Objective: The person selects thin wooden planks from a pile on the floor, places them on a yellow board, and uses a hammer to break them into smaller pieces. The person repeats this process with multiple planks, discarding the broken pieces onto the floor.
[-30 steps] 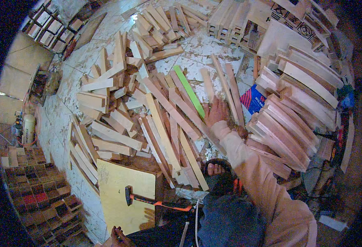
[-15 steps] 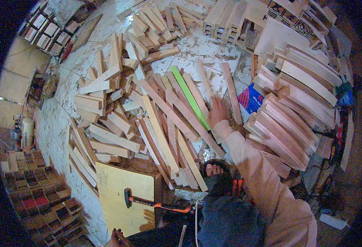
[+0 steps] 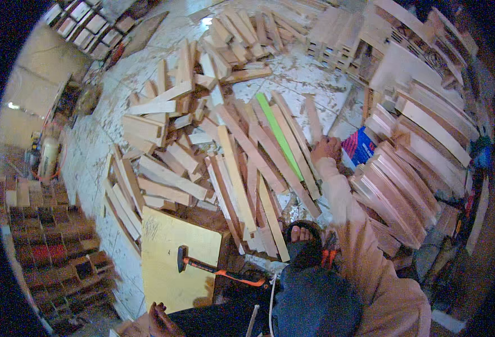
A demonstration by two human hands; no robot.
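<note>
My right hand (image 3: 327, 149) reaches forward over the floor and is closed round the near end of a wooden strip (image 3: 313, 117). Left of it, several long wooden strips (image 3: 237, 182) lie fanned out and overlapping, with one bright green strip (image 3: 280, 136) among them. At the lower edge my left hand (image 3: 162, 320) is partly cut off; its fingers point up and apart, and no object shows in them. A hammer (image 3: 219, 271) with a black and orange handle lies across a yellow-topped wooden box (image 3: 166, 255) close to that hand.
Short wood offcuts (image 3: 163, 165) are heaped to the left and beyond. Stacked curved wooden pieces (image 3: 396, 194) stand at the right beside a blue and pink package (image 3: 360, 147). Wooden blocks (image 3: 53, 255) fill the lower left. My sandalled foot (image 3: 301, 233) is near the strips.
A strip that my right hand was moving now lies beside the green one. The hand has shifted right onto another strip. The view has turned slightly, and the left hand shows more.
</note>
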